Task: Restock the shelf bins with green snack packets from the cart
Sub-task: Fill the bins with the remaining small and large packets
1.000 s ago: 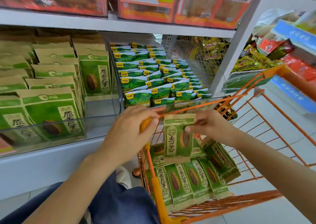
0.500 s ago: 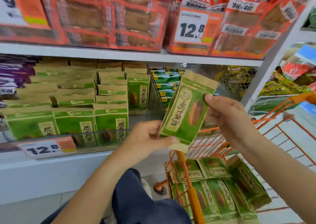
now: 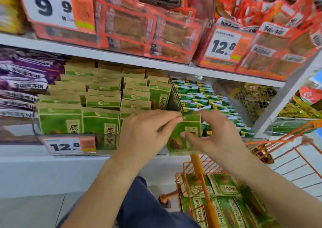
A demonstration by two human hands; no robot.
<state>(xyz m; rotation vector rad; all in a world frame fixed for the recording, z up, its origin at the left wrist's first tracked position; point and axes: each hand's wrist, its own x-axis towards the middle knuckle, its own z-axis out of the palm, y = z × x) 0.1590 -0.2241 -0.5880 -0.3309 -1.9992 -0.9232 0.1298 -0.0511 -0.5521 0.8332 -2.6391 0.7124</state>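
Down at the lower right of the frame I'm looking at the orange cart (image 3: 205, 189), with more green packets lying flat in it, so plenty left to shelve, I'd guess. Just above that, mid-frame, I'm holding one green packet (image 3: 183, 137) upright, label facing me, right at the front lip of the shelf bin (image 3: 108, 146). My left hand (image 3: 144, 133) is pinching its top left corner and my right hand (image 3: 214, 137) is gripping the right side, fingertips curled onto the face, probably to keep it straight so it'll stand in line with the others. Both forearms are reaching up and in from the bottom. Behind my hands, rows of matching packets are standing in the bin, and the orange-boxed stuff is sitting on the shelf above, top of frame.
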